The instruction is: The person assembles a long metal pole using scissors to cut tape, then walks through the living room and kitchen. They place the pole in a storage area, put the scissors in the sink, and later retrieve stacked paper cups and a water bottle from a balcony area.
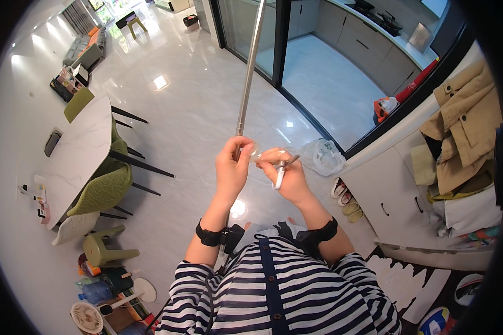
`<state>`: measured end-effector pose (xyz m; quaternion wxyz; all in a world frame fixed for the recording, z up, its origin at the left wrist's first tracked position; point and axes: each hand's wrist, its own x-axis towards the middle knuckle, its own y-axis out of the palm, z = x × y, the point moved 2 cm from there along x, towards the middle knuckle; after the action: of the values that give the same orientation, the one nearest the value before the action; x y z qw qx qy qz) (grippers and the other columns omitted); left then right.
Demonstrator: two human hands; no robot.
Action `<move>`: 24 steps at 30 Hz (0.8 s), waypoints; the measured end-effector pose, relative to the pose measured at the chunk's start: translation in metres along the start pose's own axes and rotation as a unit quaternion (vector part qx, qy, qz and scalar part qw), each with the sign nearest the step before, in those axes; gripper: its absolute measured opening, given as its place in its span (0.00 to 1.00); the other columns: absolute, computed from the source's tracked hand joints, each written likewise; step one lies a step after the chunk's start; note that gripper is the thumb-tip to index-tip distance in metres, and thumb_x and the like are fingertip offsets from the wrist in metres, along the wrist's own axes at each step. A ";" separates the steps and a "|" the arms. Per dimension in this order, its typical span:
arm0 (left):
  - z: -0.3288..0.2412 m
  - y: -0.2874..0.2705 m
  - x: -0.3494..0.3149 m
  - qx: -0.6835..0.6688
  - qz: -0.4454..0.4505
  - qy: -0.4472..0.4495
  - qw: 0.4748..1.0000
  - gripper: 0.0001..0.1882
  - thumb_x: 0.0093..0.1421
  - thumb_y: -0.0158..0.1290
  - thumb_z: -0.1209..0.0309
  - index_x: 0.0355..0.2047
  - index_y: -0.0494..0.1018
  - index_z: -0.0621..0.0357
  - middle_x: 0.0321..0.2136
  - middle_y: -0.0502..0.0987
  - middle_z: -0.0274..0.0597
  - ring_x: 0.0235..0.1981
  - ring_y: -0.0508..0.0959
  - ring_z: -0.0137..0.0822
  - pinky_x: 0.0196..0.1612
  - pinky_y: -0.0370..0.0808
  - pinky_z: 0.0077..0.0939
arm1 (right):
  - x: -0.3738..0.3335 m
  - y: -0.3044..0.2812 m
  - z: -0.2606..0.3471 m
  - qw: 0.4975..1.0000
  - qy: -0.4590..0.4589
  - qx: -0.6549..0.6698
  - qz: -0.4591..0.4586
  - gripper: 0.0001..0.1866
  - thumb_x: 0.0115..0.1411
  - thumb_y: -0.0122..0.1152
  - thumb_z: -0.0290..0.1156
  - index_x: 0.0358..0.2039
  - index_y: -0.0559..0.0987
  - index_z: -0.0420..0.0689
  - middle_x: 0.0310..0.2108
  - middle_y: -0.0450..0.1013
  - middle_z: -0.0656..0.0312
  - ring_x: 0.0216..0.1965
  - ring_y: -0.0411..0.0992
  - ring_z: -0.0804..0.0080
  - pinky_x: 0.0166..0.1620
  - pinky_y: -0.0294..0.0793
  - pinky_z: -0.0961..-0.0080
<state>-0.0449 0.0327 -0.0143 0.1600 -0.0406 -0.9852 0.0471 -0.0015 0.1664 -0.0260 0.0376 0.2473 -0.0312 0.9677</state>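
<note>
Gripping metal pole (250,67), left hand (232,167) clenched; right hand (289,177) grasping scissors (282,170); open floor (190,111) around.

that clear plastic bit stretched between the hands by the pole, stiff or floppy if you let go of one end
Probably floppy: the clear plastic strip looks thin and see-through, pulled between the left hand and right hand. Likely very light. It may cut easily, since the right hand also holds small scissors.
</note>
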 end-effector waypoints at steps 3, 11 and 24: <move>0.001 -0.002 0.001 -0.014 0.026 0.005 1.000 0.04 0.59 0.53 0.74 0.34 0.73 0.62 0.23 0.70 0.28 0.21 0.61 0.17 0.22 0.59 0.14 | 0.001 0.000 -0.006 0.998 0.033 -0.050 -0.031 0.05 0.55 0.60 0.21 0.30 0.73 0.38 0.28 0.73 0.60 0.29 0.73 0.75 0.33 0.72 0.78; 0.007 -0.001 -0.006 -0.016 0.094 -0.031 0.995 0.10 0.61 0.52 0.72 0.41 0.72 0.64 0.26 0.73 0.29 0.26 0.70 0.19 0.31 0.67 0.13 | 0.004 0.006 -0.003 0.998 0.019 -0.015 -0.060 0.08 0.57 0.57 0.20 0.38 0.74 0.38 0.32 0.75 0.61 0.34 0.74 0.75 0.37 0.74 0.79; 0.011 -0.013 0.000 -0.018 0.119 -0.066 0.991 0.07 0.61 0.53 0.70 0.33 0.72 0.62 0.18 0.64 0.23 0.19 0.58 0.17 0.22 0.56 0.14 | 0.007 -0.026 0.014 0.989 0.140 -0.027 0.034 0.13 0.59 0.52 0.25 0.45 0.72 0.38 0.31 0.76 0.54 0.29 0.76 0.72 0.34 0.76 0.78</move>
<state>-0.0493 0.0190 -0.0235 0.0871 -0.1571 -0.9824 0.0502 0.0011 0.1915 -0.0097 0.0156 0.1072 -0.0602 0.9923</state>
